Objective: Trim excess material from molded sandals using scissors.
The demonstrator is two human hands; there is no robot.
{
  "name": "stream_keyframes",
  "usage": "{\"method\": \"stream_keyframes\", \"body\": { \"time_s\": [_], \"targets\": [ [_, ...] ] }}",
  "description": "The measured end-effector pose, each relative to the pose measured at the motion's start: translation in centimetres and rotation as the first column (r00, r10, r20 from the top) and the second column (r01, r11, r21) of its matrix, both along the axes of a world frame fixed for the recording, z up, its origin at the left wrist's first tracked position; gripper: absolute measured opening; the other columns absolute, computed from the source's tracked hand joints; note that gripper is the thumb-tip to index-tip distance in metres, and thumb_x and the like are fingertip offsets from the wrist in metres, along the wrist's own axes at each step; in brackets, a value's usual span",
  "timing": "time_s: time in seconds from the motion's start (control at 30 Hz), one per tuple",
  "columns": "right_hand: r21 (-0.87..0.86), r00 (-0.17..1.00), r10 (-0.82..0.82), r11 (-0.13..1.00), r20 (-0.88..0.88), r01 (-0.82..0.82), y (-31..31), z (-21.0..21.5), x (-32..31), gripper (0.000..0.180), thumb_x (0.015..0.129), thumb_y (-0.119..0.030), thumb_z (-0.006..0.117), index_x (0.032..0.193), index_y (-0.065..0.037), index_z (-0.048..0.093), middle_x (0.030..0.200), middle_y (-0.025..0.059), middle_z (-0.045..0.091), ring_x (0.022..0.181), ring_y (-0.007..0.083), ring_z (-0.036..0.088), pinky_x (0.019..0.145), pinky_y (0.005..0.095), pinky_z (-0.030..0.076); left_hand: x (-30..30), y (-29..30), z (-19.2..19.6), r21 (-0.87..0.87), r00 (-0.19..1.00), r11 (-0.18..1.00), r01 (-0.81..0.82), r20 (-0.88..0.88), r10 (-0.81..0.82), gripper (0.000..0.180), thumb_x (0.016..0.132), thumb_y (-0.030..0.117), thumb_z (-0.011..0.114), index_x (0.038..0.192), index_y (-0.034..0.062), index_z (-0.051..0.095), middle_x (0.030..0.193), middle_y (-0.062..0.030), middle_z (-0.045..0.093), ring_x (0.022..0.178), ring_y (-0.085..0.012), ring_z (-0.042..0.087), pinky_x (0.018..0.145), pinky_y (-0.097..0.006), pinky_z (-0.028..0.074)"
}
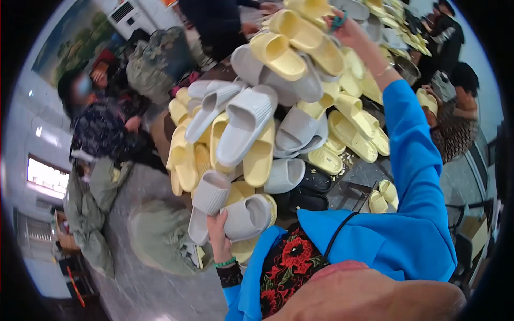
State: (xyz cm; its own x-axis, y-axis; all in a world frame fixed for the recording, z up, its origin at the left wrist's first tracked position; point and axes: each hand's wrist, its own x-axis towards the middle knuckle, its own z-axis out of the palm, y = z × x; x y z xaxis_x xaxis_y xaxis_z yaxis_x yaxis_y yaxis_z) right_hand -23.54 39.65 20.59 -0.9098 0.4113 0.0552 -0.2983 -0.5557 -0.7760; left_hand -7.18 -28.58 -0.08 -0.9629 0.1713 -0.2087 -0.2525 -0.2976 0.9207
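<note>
A large heap of pale yellow slide slippers (278, 56) and light grey slide slippers (249, 120) stands before me. My left hand (218, 235), with a green bead bracelet at the wrist, is closed on the edge of a grey slide slipper (249, 216) at the near side of the heap. Another grey slipper (212, 191) leans just above its fingertips. Far up the heap, my right hand (342, 29) reaches among yellow slippers at the end of a stretched arm. Something teal shows there, and the fingers are mostly hidden.
Black slippers (309, 199) lie close to my body, and a yellow pair (383, 196) sits at the right. Stuffed greenish sacks (166, 235) stand on the floor at left. A masked person (104, 125) sits at left; others work at the far side and right.
</note>
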Motion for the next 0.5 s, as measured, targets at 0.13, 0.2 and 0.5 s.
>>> {"method": "stream_keyframes", "body": {
  "time_s": [0.13,0.2,0.5],
  "targets": [
    [0.074,0.973,0.217,0.974,-0.073,-0.212,2.4,-2.0,-0.7,0.031,0.097,-0.025,0.055,0.112,0.002,0.056,0.098,0.0132,0.065,0.087,0.0236,0.064,0.080,0.0327,0.054,0.3,-1.7,-0.4,-0.048,0.999,0.999,-0.025,0.039,0.027,0.060,0.086,0.008,0.066,0.138,0.0004,0.036,0.128,-0.0126,0.054,0.115,-0.0204,0.054,0.095,-0.033,0.045],
    [0.015,0.983,0.132,0.991,-0.127,-0.132,4.1,-2.8,-0.6,0.030,0.098,-0.019,0.053,0.121,0.001,0.054,0.106,0.0146,0.063,0.095,0.0246,0.063,0.089,0.0340,0.053,-0.1,-1.9,-0.5,-0.052,1.000,0.999,0.005,-0.009,-0.006,0.061,0.086,0.009,0.066,0.138,0.0002,0.034,0.126,-0.0128,0.056,0.112,-0.0195,0.056,0.093,-0.033,0.046],
    [0.025,0.999,0.029,0.999,-0.037,-0.028,7.6,-2.5,-3.0,0.033,0.096,-0.019,0.057,0.115,0.008,0.055,0.100,0.0153,0.067,0.082,0.0196,0.066,0.076,0.0308,0.057,-0.3,-1.6,1.0,0.070,0.998,0.997,-0.022,-0.059,0.026,0.053,0.085,0.004,0.067,0.132,-0.0004,0.043,0.119,-0.0092,0.059,0.101,-0.0155,0.061,0.086,-0.030,0.051]
  ]
}}
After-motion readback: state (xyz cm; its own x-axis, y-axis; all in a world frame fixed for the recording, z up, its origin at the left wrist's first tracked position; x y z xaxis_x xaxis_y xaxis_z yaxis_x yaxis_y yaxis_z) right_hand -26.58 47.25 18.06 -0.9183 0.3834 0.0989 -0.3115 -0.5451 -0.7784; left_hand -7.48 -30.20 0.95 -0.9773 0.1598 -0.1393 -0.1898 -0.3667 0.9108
